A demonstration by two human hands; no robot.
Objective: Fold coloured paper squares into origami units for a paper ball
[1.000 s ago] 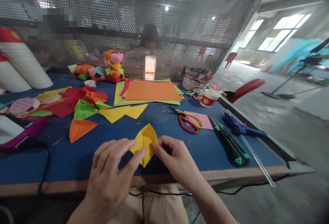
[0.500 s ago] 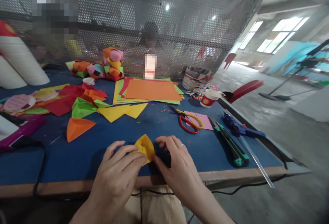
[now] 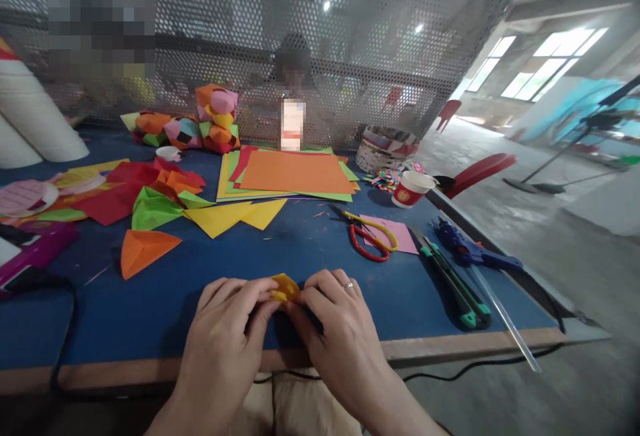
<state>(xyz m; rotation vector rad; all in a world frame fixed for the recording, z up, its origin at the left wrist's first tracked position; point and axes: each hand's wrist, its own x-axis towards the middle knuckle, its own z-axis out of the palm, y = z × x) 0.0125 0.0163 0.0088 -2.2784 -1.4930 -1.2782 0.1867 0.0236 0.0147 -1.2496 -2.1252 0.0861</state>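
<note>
A small folded piece of yellow paper is held between both hands, just above the front edge of the blue table. My left hand pinches its left side with thumb and fingers. On the right side, my right hand, with a ring on one finger, grips it between thumb and index finger. Part of the paper is covered by the fingers. To the left of the hands lies a folded orange paper piece. Beyond them are folded yellow paper triangles and a green folded piece.
Scissors, a utility knife, a blue glue gun and a clear stick lie at the right. Coloured sheets are stacked behind, near a paper cup and a woven basket. A black cable crosses the left edge.
My fingers have closed in on the yellow paper from both sides. It now appears flatter and less of it shows. The view has shifted slightly.
</note>
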